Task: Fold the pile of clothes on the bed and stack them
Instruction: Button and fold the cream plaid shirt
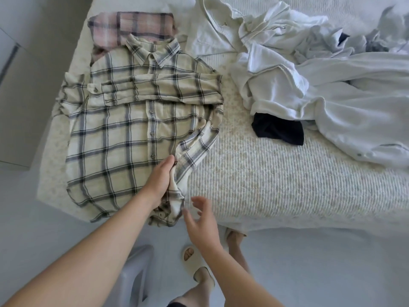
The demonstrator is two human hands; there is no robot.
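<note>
Clothes pile (pixel 309 69) beside plaid shirt (pixel 124 129)

Soft cloth on a ribbed bedcover

The plaid shirt (pixel 124 120) is thin, matt woven cloth; the bedcover (pixel 276 178) is coarse and ribbed; the white clothes (pixel 298 80) look smooth, the floor (pixel 321 262) faintly glossy.

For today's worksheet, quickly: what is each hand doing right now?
Left hand: holding the folded-in side edge of the cream plaid shirt.
Right hand: open, fingers spread, holding nothing, beside the shirt's hem.
</note>
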